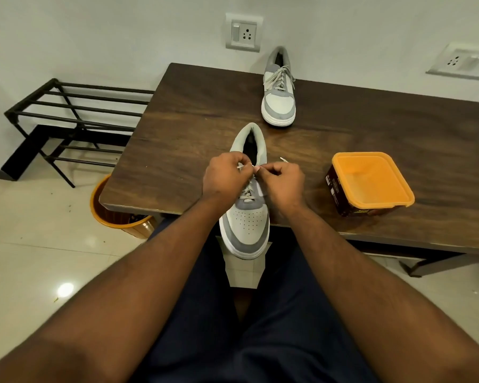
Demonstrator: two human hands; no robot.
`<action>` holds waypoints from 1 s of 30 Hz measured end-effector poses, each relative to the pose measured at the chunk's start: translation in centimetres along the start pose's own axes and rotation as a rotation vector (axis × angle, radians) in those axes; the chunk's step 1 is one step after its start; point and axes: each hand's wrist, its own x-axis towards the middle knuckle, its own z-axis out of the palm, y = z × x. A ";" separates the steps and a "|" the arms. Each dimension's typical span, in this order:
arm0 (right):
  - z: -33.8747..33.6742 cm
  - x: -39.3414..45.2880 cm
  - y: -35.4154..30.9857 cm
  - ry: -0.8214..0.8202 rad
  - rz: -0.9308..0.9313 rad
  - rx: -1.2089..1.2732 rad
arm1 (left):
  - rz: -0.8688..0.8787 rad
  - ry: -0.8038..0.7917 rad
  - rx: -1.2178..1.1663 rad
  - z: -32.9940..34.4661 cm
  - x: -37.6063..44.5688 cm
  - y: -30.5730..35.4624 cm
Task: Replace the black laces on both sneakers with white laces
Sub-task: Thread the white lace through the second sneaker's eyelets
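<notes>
Left hand (224, 172) and right hand (281, 179) both pinch the white lace (246, 189) over the near sneaker (245, 219), which juts off the table (194, 128) edge beneath them. Second sneaker (279, 89), white-laced, well beyond hands. Orange-lidded tub (369, 183) right of right hand; label print unreadable.

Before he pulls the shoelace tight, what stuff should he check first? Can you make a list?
1. Left hand pinches the white lace: ok.
2. Right hand pinches the other lace end: ok.
3. Near sneaker resting steady on the table: not ok, toe hangs over the edge.
4. Lace through every eyelet: cannot tell, hands cover them.
5. Far sneaker already laced white: ok.
6. Orange-lidded tub out of the way: ok.
</notes>
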 end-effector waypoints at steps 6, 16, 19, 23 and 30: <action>-0.3 0.4 0.9 -0.091 0.132 0.202 | 0.052 -0.106 0.078 0.4 0.1 -0.7; -0.9 0.1 0.8 -0.136 0.176 0.291 | 0.017 -0.049 -0.054 1.4 -0.1 -0.3; -1.0 0.1 0.7 -0.142 0.158 0.278 | -0.012 -0.081 -0.024 1.4 0.4 0.2; -1.3 0.4 0.8 -0.180 0.161 0.266 | -0.077 -0.112 -0.043 1.2 0.6 0.3; -0.6 1.3 0.6 -0.132 0.039 0.000 | 0.022 -0.156 0.232 -0.5 -0.3 0.1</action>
